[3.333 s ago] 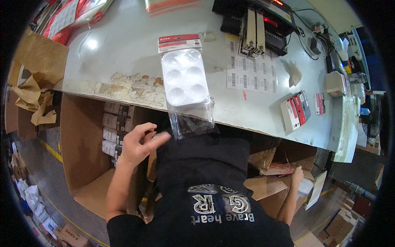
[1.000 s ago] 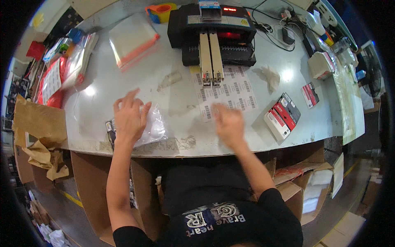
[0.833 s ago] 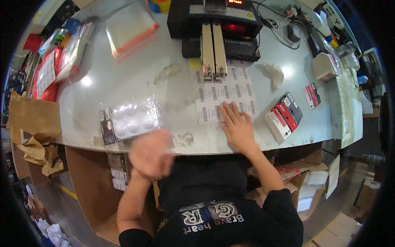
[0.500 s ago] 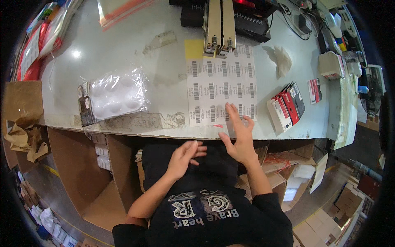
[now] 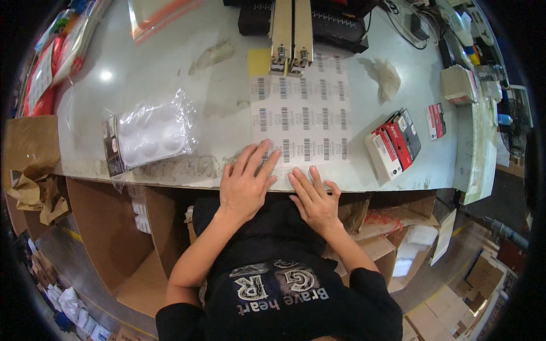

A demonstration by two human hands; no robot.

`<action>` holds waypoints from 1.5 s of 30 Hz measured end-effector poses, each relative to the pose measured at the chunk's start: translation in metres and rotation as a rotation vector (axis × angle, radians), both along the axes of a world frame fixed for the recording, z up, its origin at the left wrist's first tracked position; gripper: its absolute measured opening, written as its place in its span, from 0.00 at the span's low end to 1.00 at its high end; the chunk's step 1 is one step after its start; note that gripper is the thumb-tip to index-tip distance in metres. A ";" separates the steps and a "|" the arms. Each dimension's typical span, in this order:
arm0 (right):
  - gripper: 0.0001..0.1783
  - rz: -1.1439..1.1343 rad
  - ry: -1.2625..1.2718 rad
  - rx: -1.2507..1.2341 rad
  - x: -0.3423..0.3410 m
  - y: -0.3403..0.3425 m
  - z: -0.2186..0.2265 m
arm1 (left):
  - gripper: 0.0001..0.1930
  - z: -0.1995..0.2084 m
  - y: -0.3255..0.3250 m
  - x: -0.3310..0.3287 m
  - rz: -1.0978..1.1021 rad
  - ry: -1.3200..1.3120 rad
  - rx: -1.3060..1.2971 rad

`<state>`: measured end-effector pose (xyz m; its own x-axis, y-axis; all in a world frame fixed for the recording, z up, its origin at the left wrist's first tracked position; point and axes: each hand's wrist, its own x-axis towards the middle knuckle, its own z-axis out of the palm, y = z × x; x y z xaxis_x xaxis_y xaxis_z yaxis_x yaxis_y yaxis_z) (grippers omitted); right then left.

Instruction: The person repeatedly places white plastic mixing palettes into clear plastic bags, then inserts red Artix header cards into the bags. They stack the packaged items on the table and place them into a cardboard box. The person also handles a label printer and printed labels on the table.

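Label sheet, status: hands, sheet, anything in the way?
Left hand open over near-left corner. Right hand open at near edge. Label sheet flat on table. Metal arms overhang its far part.

Bright light on my pale worktable (image 5: 219, 122), with a small white glare (image 5: 106, 75) at left and glints on the clear wrapper (image 5: 183, 116). The crumpled tissue (image 5: 388, 80) casts a soft shadow leftward. Print on my label sheet (image 5: 304, 116) looks slightly smeared. Below the tabletop it is dimmer; fisheye edges curve into black.
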<state>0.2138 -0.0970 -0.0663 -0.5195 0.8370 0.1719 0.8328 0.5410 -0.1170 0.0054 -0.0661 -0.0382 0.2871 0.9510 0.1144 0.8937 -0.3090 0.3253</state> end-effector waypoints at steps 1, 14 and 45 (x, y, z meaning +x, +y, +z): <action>0.30 -0.006 -0.014 -0.009 0.002 -0.001 0.003 | 0.25 -0.003 0.002 0.000 0.016 0.003 0.023; 0.04 -0.044 0.128 0.317 0.094 -0.016 0.008 | 0.24 -0.005 -0.006 -0.006 -0.022 0.007 0.016; 0.13 -0.961 -0.083 0.166 0.172 -0.028 0.055 | 0.21 0.000 -0.051 -0.043 -0.175 -0.061 0.005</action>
<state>0.3857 -0.1249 -0.0113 0.3557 0.8783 0.3196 0.9294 -0.3683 -0.0222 -0.0373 -0.1170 -0.0378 0.4409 0.8863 0.1414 0.8046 -0.4602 0.3753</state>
